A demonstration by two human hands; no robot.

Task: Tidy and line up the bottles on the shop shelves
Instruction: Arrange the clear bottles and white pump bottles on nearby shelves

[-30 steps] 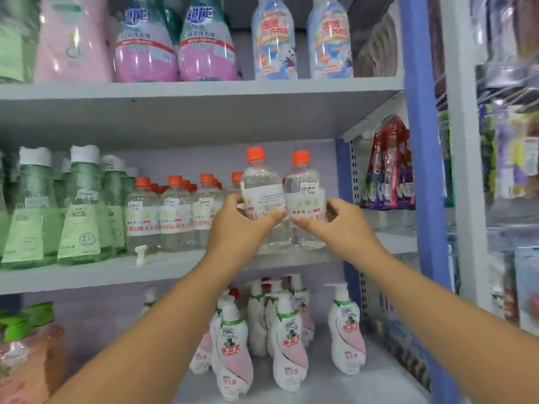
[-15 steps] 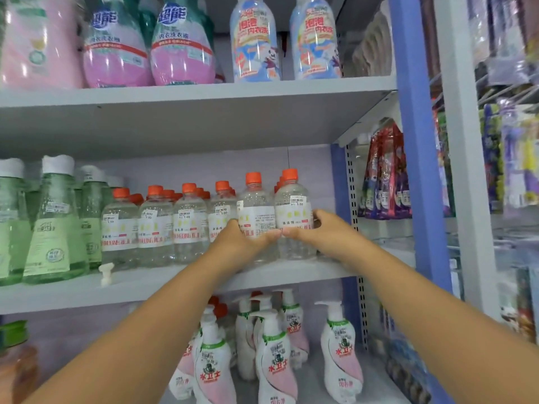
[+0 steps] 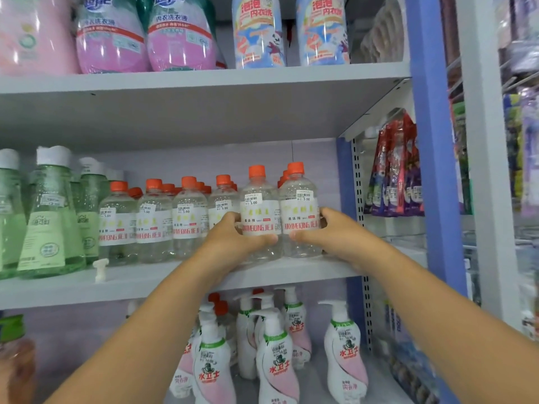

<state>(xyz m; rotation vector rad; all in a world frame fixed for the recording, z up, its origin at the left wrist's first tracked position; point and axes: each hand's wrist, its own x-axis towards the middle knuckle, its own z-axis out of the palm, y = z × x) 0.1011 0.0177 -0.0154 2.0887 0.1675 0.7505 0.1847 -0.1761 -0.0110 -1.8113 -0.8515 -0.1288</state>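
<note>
filling the view is a grey shelf unit [image 3: 204, 80] with a blue post [image 3: 431, 141] at its right edge. the top shelf carries pink refill bags [image 3: 113, 39] and two tall blue bottles [image 3: 258, 33]. the middle shelf [image 3: 145, 281] holds green bottles [image 3: 49, 217] at left, then a row of clear bottles [image 3: 154, 223] with orange caps running right, more caps showing behind them. the two at the right end stand upright and touching near the front edge: left bottle [image 3: 258, 211] and right bottle [image 3: 300, 211]. the left hand [image 3: 233, 237] wraps the left bottle from its left side, thumb across the front; the right hand [image 3: 335, 231] grips the right bottle from its right side, thumb under the label. below, white pump bottles [image 3: 274, 354] with pink labels stand loosely grouped. a small white pump head [image 3: 100, 268] lies loose on the middle shelf before the green bottles. packets [image 3: 393, 170] hang beyond the post.
</note>
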